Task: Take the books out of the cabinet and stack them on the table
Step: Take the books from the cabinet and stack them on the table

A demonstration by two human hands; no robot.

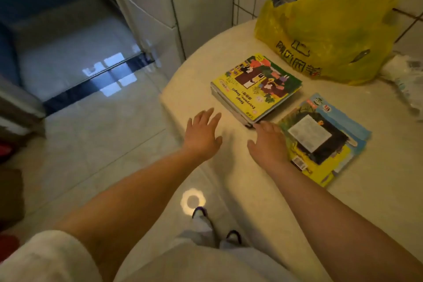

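A stack of books topped by a yellow picture book [256, 86] lies on the pale round table [196, 80]. To its right lies a second stack with a blue and yellow cover [325, 137]. My left hand [202, 135] hovers open over the table, just left of the yellow stack, holding nothing. Beside it, my right hand [269, 142] is open with straight fingers. Its fingertips reach the near corner of the yellow stack and its edge lies against the blue stack. The cabinet is not in view.
A yellow plastic bag [329, 32] full of bottles stands at the back of the table. Crumpled white plastic [405, 80] lies at the right edge. A tiled wall rises behind. Glossy floor and a doorway [91, 75] lie to the left; my feet [215, 224] show below.
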